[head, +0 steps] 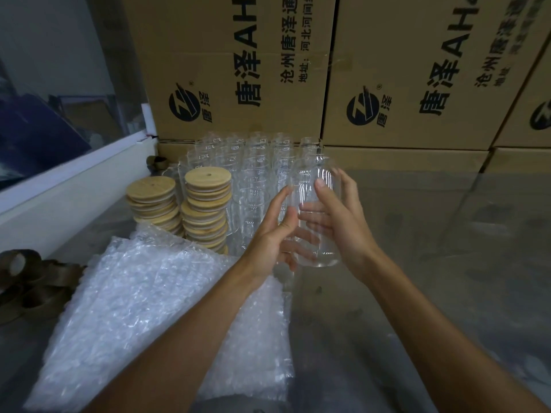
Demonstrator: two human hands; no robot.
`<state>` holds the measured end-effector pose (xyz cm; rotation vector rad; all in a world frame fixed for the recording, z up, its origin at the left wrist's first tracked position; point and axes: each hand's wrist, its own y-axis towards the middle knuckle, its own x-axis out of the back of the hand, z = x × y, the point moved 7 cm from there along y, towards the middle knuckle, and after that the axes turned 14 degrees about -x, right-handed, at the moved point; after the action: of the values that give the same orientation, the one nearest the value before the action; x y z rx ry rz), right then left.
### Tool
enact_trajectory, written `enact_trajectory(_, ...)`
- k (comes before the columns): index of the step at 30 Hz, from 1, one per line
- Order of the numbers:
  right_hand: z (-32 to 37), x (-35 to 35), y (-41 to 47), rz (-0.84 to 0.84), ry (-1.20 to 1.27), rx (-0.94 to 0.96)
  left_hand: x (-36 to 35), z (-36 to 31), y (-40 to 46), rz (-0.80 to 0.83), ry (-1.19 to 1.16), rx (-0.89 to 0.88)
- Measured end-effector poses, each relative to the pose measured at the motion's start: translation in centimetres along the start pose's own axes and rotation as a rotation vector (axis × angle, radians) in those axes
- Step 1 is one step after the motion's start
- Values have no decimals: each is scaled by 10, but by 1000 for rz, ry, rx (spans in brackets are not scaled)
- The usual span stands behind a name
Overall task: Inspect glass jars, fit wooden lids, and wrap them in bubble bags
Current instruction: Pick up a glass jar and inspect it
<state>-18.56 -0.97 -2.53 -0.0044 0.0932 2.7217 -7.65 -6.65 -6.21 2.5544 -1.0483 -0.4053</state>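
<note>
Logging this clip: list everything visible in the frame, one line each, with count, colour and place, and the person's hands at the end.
held glass jar: one, clear, upright between both hands, no lid on it.
glass jars: a cluster, count unclear, clear, standing behind the hands against the boxes.
wooden lids: two stacks, light tan, left of the jars.
bubble bags: a pile, clear, lower left on the table.
tape rolls: several, brown, far left edge.
cardboard boxes: stacked, brown with black print, along the back.
table: one, grey, under a clear cover.
left hand: fingers straight, touching the jar's left side.
right hand: curled round the jar's right side.
</note>
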Motion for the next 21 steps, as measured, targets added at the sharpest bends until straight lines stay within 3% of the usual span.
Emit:
enact_trajectory(6,-20,-8,2,201,237,-272,-3,8,1,26,-128,112)
enact_trajectory(8,-21,-10,-2,229,259,-286,-5,9,1,52,-141,124)
enact_trajectory(12,-19,4,1,-20,196,-134,-9,10,1,96,-54,128)
enact_trajectory(16,-6,8,-6,-193,-148,70,-10,10,0,124,114,102)
enact_trajectory(21,0,7,-9,-214,-170,123,-9,8,2,109,104,45)
